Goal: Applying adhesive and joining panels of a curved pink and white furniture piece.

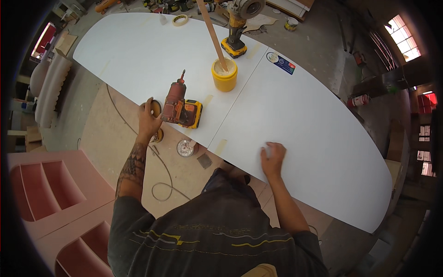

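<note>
A long white board (295, 120) with rounded ends lies in front of me, a seam across its middle. At its near edge, my left hand (148, 121) is closed around a small round brownish thing with a dark rim (156, 108); I cannot tell if it is a tin or a roll. Right beside it stands a red cordless driver (174, 104) on a yellow-and-black battery. My right hand (273, 159) is over the board's near right half, fingers curled and slightly blurred. Something pale seems to be at its fingertips, too unclear to name.
A yellow tub (224, 82) of pale paste holds a wooden stick (212, 34). Behind it stands an angle grinder (236, 32). A tape roll (180, 20) lies at the far edge. Below the board are an open container (185, 148) and a cable (168, 173); pink shelving (60, 184) stands left.
</note>
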Tool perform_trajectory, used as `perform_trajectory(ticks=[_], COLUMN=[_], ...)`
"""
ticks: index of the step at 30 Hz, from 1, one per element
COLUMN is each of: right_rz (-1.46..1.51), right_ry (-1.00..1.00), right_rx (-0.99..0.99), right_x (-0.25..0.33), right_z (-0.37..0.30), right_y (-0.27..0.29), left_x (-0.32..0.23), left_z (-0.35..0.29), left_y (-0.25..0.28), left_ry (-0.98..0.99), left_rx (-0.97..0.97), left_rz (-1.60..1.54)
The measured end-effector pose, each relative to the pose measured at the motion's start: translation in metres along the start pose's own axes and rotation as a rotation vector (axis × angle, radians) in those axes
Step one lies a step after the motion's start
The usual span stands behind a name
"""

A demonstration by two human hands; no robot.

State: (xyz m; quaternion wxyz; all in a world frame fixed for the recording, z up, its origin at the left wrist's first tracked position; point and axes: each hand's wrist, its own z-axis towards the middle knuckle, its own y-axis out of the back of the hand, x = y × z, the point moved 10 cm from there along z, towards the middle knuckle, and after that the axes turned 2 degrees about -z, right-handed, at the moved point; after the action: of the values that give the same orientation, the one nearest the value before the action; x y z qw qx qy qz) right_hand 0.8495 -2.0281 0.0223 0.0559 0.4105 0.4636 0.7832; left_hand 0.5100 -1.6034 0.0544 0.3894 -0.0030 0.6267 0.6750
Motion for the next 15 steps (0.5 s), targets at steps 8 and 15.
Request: perform_trajectory(ticks=[8,15], right_rz=[-0.090,-0.214], right_ry=[0.274,0.444], right_rx=[0.279,0.260], right_x=[0.129,0.148], right_z=[0.021,0.027], right_y=[-0.093,-0.105], left_x=[-0.008,-0.009], left_z=[0.093,0.065], left_y=[-0.106,-0.057], left_ry=[-0.165,-0.076], left_rx=[0.156,-0.080], left_rz=[0.126,-0.027])
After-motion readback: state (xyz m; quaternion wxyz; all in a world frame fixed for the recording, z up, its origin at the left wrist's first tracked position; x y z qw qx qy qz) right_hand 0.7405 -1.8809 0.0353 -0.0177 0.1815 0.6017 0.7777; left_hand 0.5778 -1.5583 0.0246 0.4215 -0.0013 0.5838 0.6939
